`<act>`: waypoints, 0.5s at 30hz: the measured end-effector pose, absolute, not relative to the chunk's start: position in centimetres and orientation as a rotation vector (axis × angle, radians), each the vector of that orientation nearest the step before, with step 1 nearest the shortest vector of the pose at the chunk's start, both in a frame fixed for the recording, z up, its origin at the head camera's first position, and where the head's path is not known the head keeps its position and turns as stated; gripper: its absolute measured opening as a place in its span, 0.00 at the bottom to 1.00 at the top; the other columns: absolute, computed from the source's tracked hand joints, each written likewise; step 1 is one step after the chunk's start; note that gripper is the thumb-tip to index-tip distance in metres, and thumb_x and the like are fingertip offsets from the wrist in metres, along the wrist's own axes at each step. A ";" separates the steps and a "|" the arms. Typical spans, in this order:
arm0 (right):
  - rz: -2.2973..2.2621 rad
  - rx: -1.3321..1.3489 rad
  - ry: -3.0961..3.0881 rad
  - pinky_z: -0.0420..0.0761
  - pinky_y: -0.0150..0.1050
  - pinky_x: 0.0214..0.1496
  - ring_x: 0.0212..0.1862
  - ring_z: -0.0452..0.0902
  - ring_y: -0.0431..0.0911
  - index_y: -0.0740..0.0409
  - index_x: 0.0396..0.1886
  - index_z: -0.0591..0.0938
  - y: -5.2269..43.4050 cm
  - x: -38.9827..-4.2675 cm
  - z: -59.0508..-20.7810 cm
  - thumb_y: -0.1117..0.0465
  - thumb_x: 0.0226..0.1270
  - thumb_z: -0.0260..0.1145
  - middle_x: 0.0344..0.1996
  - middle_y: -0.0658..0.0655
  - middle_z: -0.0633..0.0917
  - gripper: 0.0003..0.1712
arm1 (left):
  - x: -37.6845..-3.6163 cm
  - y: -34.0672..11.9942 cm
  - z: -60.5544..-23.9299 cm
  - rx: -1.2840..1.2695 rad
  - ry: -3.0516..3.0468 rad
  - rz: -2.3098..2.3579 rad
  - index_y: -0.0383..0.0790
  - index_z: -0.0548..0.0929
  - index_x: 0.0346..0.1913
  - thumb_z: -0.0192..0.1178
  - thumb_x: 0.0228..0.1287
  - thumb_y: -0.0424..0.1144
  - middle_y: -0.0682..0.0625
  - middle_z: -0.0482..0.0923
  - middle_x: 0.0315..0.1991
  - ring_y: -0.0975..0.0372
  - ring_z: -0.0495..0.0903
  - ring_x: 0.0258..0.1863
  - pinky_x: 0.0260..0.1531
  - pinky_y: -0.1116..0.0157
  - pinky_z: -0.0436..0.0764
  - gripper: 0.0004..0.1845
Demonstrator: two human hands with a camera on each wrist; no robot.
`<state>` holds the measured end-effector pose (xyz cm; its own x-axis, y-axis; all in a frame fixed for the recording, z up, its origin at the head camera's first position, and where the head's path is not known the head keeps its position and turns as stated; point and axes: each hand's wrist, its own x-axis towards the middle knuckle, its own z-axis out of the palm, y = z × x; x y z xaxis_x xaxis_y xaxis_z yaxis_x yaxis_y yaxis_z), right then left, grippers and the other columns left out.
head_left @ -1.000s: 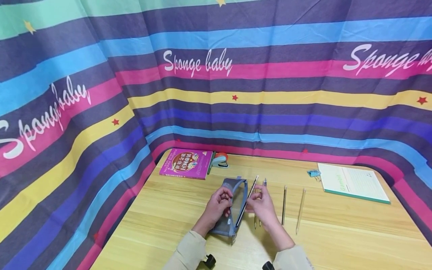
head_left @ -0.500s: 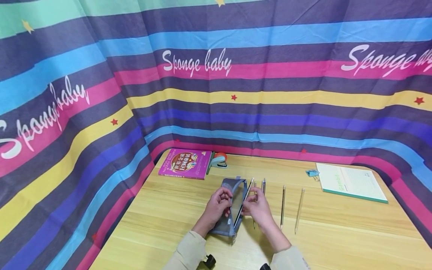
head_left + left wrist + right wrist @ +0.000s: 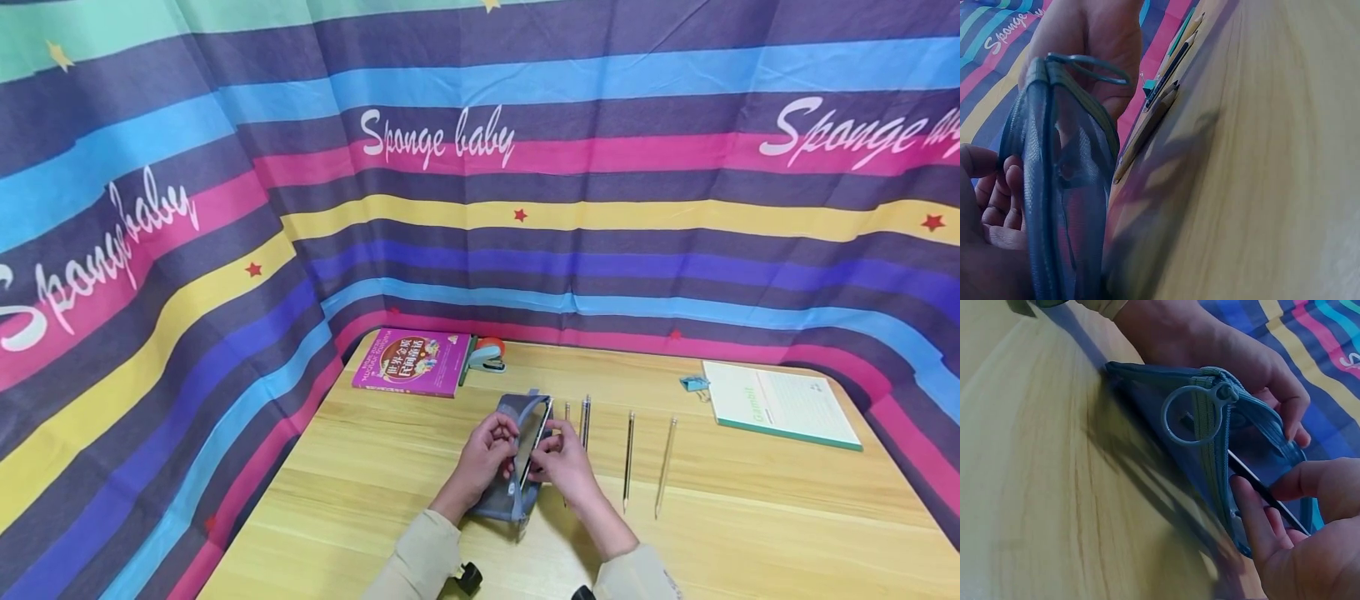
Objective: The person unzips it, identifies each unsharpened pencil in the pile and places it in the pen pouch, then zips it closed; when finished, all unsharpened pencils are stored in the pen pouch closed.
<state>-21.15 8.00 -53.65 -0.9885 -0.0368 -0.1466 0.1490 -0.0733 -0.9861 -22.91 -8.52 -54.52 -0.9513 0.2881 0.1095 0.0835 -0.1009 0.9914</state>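
Right hand (image 3: pixel 564 463), at lower centre of the head view, pinches a dark pen (image 3: pixel 534 443) between thumb and fingers, the pen slanting into the open mouth of a grey-blue mesh pencil pouch (image 3: pixel 517 454); in the right wrist view the pen (image 3: pixel 1266 490) passes just behind the pouch's zip edge, whose ring pull (image 3: pixel 1192 415) hangs near the middle of the frame. Left hand (image 3: pixel 486 457) grips the pouch's left side, fingers curled round its rim and holding the mouth apart; the left wrist view shows these fingers (image 3: pixel 999 199) at lower left against the mesh (image 3: pixel 1060 187). Pouch stands on edge on the wooden tabletop (image 3: pixel 750 517), just left of a row of four pens and pencils (image 3: pixel 627 461) lying roughly parallel, right of centre. Further back, a magenta book (image 3: pixel 412 362) lies at the tabletop's upper left corner with a stapler (image 3: pixel 486 358) just beside it; a green-edged notebook (image 3: pixel 780 405) and a small blue clip (image 3: pixel 693 383) lie at upper right. Striped curtain (image 3: pixel 480 167) lettered "Sponge baby" fills the background.
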 end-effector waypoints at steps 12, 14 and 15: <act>-2.190 0.105 2.077 0.90 0.42 0.32 0.28 0.79 0.45 0.69 0.67 0.65 7.7 -21.0 -53.4 0.77 0.64 0.63 0.36 0.58 0.75 0.32 | -23.0 -8.4 -54.9 0.428 1.991 2.205 0.24 0.70 0.49 0.53 0.59 0.22 0.53 0.73 0.30 0.67 0.72 0.19 0.18 0.73 0.74 0.14; -2.190 0.115 2.076 0.90 0.42 0.32 0.28 0.79 0.45 0.70 0.67 0.65 7.6 -21.0 -53.4 0.77 0.64 0.63 0.36 0.59 0.76 0.32 | -23.0 -8.3 -54.9 0.422 1.997 2.209 0.24 0.70 0.49 0.53 0.59 0.22 0.53 0.73 0.30 0.67 0.71 0.19 0.18 0.73 0.74 0.14; -2.190 0.122 2.072 0.90 0.42 0.32 0.28 0.80 0.45 0.70 0.67 0.65 7.6 -21.0 -53.4 0.77 0.64 0.63 0.36 0.59 0.76 0.32 | -23.0 -8.3 -54.9 0.420 1.999 2.214 0.24 0.71 0.49 0.53 0.60 0.22 0.53 0.73 0.30 0.67 0.71 0.19 0.18 0.73 0.74 0.14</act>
